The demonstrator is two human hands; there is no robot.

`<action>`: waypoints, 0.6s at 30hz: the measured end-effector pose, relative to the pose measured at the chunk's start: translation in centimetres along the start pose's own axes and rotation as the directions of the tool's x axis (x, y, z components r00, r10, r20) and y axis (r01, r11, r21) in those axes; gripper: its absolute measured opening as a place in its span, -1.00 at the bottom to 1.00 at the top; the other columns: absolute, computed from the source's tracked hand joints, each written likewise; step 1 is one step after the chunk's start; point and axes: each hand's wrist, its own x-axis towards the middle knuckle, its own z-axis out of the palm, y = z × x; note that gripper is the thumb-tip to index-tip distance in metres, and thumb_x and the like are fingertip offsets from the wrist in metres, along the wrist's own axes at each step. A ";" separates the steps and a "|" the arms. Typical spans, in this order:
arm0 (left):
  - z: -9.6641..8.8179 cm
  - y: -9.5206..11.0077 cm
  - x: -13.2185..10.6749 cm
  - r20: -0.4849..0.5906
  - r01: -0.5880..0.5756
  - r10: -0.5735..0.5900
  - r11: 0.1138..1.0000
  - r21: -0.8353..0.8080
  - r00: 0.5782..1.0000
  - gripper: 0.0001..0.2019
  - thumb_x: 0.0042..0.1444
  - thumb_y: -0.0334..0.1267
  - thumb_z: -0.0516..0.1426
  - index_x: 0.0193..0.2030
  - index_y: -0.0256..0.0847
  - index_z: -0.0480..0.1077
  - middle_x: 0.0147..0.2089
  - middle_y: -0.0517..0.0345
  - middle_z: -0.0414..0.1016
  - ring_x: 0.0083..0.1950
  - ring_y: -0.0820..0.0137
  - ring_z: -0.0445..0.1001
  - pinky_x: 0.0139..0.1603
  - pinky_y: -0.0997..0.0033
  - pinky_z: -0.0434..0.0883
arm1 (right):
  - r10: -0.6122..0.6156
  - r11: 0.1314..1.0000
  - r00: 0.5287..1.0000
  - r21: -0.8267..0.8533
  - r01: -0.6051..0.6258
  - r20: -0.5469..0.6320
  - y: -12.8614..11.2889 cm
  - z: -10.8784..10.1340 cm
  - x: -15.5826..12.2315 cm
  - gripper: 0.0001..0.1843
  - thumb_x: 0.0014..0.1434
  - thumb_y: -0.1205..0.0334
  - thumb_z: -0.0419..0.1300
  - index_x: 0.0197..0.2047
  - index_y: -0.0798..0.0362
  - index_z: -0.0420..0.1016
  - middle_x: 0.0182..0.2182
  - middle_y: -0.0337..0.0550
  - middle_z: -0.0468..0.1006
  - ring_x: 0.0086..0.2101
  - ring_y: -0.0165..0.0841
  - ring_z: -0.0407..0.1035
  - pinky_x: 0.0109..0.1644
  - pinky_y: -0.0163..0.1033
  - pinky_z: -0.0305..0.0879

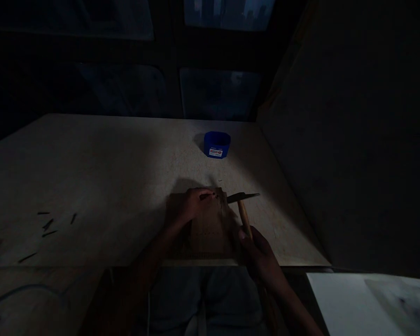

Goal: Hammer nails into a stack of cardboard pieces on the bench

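My left hand (195, 201) lies over the far part of a brown board (210, 219), with thumb and fingertips pinched on a small dark nail (213, 193); its lower end is hard to see. My right hand (257, 249) is wrapped round the wooden handle of a hammer (244, 215). The hammer's dark metal head is just right of the board's far right edge, close to the left fingertips. A row of small dark dots crosses the board nearer to me. The board's right side looks ragged.
A blue plastic tub (217, 145) with a white label stands beyond the board on the pale table (126, 163). Several loose dark nails (48, 224) lie at the left. A dark upright panel (353, 140) borders the right side, and windows are behind. The light is dim.
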 end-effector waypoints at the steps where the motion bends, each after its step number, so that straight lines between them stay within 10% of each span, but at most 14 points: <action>1: 0.1 -0.1 0.0 0.000 -0.013 0.013 1.000 0.009 1.000 -0.86 0.17 -0.22 0.23 -0.22 -0.16 0.62 -0.18 0.08 0.70 -0.17 0.29 0.64 -0.10 0.34 0.51 | -0.002 1.000 1.000 0.008 0.002 0.012 0.2 0.4 0.1 -0.50 0.21 -0.28 0.18 -0.17 0.03 0.46 -0.42 -0.23 0.45 -0.41 -0.36 0.31 -0.37 -0.32 0.24; 18: 1.0 -0.2 -0.3 -0.020 -0.064 0.067 0.988 0.138 0.998 -0.84 0.21 -0.35 0.15 -0.23 -0.19 0.60 -0.16 0.06 0.62 -0.12 0.28 0.55 -0.02 0.29 0.45 | -0.049 0.999 0.997 0.016 0.050 -0.056 1.7 3.0 0.7 -0.57 0.21 -0.17 0.20 -0.15 0.04 0.39 -0.30 -0.10 0.57 -0.28 -0.24 0.41 -0.23 -0.21 0.31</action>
